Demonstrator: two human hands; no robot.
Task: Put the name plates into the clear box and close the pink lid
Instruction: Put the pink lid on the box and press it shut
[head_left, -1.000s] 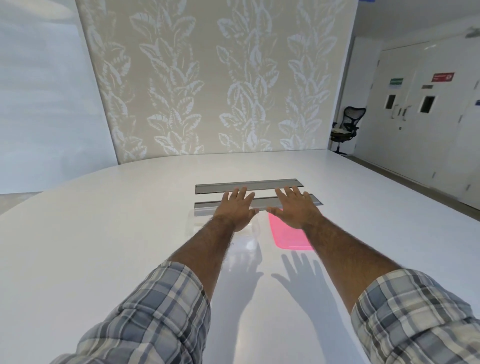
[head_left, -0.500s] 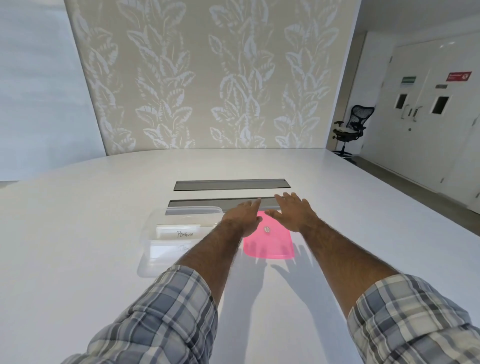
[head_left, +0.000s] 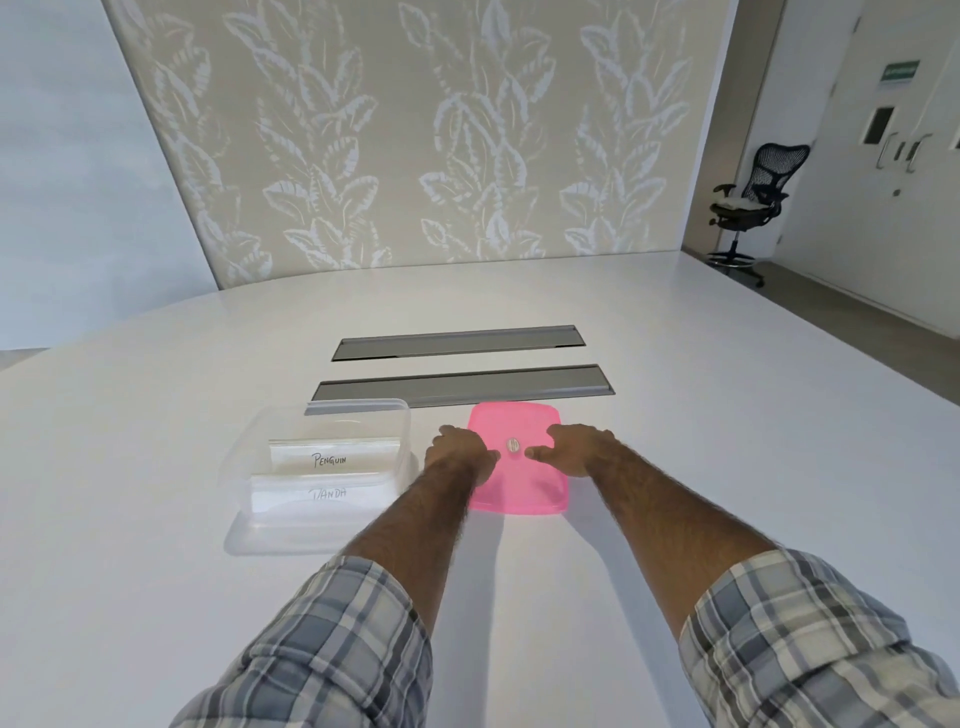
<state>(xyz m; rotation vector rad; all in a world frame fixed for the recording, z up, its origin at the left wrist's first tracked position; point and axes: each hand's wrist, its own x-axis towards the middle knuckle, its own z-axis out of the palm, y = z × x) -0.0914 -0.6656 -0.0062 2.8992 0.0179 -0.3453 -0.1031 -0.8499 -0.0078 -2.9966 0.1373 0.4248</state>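
Note:
A clear box (head_left: 291, 532) stands on the white table (head_left: 156, 597), left of centre. Two white name plates sit upright inside it, one reading PENGUIN (head_left: 332, 457) and one reading PANDA (head_left: 324, 496) in front of it. The pink lid (head_left: 519, 493) lies flat on the table just right of the box, with a small round mark in its middle. My left hand (head_left: 457, 452) straddles the lid's left edge with curled fingers and the thumb on top. My right hand (head_left: 576, 449) holds the right edge the same way.
Two grey recessed cable slots (head_left: 462, 387) run across the table just behind the box and lid. A leaf-patterned wall panel stands beyond the table's far edge. A black office chair (head_left: 748, 202) and white doors are at the far right.
Both hands came back from the grey slots and settled on the pink lid, one at each side edge. The view tilted down and left, bringing the whole box and plates into sight.

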